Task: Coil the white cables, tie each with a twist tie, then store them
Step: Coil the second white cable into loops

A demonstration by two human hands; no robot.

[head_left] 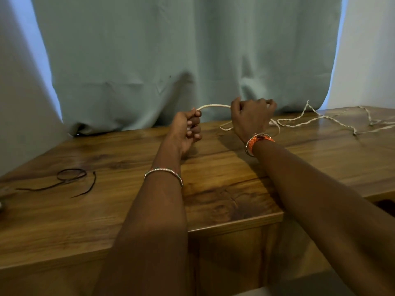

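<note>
A: What are the hands doing?

B: Both are raised just above the wooden table (224,195), near its far edge. The left hand (188,129) has its fingers curled in, pinching one end of a white cable (213,106) at the fingertips. The right hand (251,117) is clenched around the same cable further along, its back turned to the camera.

A: So where does the cable sit between them?

B: It arcs in a short bow from the left fingertips up and over to the right fist, clear of the tabletop. Past the right hand it drops to the table and trails away right in loose, kinked strands (320,119) toward the far right corner. Whether that tangle is one cable or several, I cannot tell.

A: Any ties about?

B: Dark thin ones lie on the left part of the table, well apart from both hands. One is bent into a loop with a long tail (71,175); another lies as a short curved strip (90,186) just to its right. I count two, though the looped one may be more than a single piece.

A: Anything on the wrists?

B: One bangle (164,172) on the left forearm; on the right wrist a bangle beside an orange band (259,139).

A: And behind?

B: A pale green curtain (181,60) hangs down to the table's back edge.
</note>
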